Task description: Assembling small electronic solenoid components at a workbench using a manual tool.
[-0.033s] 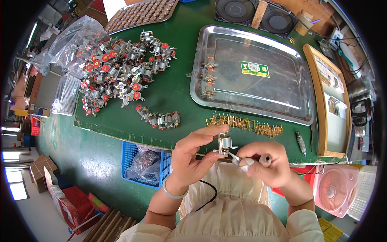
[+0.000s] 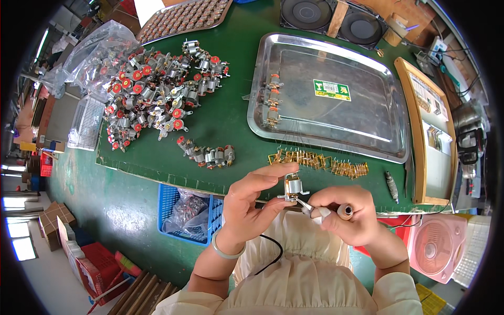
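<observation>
My left hand (image 2: 249, 202) pinches a small electric motor (image 2: 293, 185) between thumb and forefinger, above the near table edge. The motor has a silver metal body with flat metal tabs at its lower end. In my right hand (image 2: 349, 207) is a small pointed metal tool (image 2: 305, 206) with a pale, round-ended handle (image 2: 345, 211); the fingers hide much of it, so its kind is unclear. The tool's tip meets the motor's lower end. Just beyond my hands lies a row of thin brass-coloured brackets (image 2: 302, 158). A short row of motors (image 2: 210, 156) lies left of them.
A large pile of motors with red discs (image 2: 152, 94) covers the table's left. A steel tray (image 2: 336, 123) holds several motors along its left side. A wooden-framed case (image 2: 420, 131) stands at right. A filled tray (image 2: 184, 20) is at the back. A blue crate (image 2: 169, 210) sits below the edge.
The handle end in my right hand has turned slightly, and the fingers have shifted a little. My left hand and the motor stay in place.
</observation>
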`<state>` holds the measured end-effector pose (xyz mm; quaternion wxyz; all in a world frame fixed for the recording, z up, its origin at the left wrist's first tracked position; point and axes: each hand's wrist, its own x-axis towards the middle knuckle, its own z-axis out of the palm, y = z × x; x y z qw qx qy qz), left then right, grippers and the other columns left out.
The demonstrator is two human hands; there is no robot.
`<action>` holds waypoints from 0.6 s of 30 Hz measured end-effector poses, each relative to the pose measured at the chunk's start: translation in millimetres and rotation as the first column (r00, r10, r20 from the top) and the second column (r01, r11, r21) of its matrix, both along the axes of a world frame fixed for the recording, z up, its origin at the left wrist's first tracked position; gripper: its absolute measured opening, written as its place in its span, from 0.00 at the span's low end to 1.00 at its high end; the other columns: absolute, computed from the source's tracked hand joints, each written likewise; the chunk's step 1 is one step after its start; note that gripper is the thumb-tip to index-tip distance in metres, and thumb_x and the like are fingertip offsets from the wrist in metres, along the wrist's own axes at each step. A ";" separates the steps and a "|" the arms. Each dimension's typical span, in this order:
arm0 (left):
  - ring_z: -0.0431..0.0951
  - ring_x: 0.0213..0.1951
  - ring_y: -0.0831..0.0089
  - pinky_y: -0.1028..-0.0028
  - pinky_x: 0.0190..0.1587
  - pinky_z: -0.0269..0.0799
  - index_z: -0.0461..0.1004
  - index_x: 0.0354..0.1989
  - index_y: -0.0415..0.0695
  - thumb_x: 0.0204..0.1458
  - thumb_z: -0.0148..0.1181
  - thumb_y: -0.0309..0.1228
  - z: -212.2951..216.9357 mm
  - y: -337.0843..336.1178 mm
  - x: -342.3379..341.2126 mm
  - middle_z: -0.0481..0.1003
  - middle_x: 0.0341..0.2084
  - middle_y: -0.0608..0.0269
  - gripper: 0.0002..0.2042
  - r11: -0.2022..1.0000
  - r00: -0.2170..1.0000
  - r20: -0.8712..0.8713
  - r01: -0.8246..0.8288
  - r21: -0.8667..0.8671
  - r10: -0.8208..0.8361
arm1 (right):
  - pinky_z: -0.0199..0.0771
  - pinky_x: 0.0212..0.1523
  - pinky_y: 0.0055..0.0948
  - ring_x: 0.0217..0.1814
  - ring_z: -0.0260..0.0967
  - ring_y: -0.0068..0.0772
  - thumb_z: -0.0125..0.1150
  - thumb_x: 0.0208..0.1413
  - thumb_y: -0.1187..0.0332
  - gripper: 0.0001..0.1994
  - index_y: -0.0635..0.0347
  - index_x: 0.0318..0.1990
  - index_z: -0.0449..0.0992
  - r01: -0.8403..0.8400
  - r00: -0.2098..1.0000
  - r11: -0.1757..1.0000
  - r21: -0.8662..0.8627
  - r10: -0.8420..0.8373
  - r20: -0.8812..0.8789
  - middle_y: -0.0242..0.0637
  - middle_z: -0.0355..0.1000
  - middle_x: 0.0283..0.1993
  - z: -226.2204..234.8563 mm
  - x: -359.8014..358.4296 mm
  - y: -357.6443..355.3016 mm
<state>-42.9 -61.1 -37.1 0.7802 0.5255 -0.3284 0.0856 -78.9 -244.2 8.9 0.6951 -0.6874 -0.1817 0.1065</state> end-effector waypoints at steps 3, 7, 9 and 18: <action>0.69 0.48 0.54 0.63 0.49 0.66 0.61 0.45 0.41 0.42 0.58 0.15 1.6 2.1 1.5 0.68 0.45 0.42 0.21 0.999 0.999 0.040 -0.029 0.043 0.027 | 0.54 0.19 0.16 0.21 0.60 0.16 0.52 0.50 0.78 0.06 0.71 0.35 0.70 0.012 0.966 0.979 0.205 0.041 -0.254 0.31 0.68 0.26 4.5 -0.2 1.8; 0.70 0.48 0.54 0.63 0.49 0.67 0.61 0.45 0.41 0.42 0.58 0.16 1.1 1.4 3.3 0.68 0.44 0.42 0.21 0.996 0.997 0.062 -0.047 0.075 0.043 | 0.56 0.19 0.16 0.21 0.61 0.16 0.52 0.50 0.77 0.06 0.71 0.36 0.70 -0.015 0.871 0.922 0.388 0.203 -0.448 0.31 0.68 0.26 0.8 4.1 -4.3; 0.70 0.48 0.54 0.64 0.49 0.67 0.61 0.44 0.39 0.42 0.58 0.16 -0.3 0.4 3.0 0.68 0.45 0.42 0.20 0.995 0.996 0.062 -0.068 0.077 0.063 | 0.56 0.18 0.18 0.21 0.61 0.15 0.52 0.51 0.76 0.07 0.70 0.37 0.70 -0.019 0.868 0.917 0.398 0.213 -0.449 0.30 0.67 0.25 1.5 4.1 -2.9; 0.69 0.49 0.59 0.70 0.47 0.67 0.62 0.50 0.34 0.48 0.54 0.20 -2.3 7.5 5.3 0.63 0.50 0.46 0.19 0.993 0.977 -0.178 -0.122 -0.006 0.119 | 0.63 0.19 0.30 0.20 0.62 0.34 0.62 0.30 0.76 0.14 0.61 0.31 0.70 0.380 0.796 0.648 -0.660 0.134 0.590 0.36 0.61 0.22 -16.7 6.7 6.4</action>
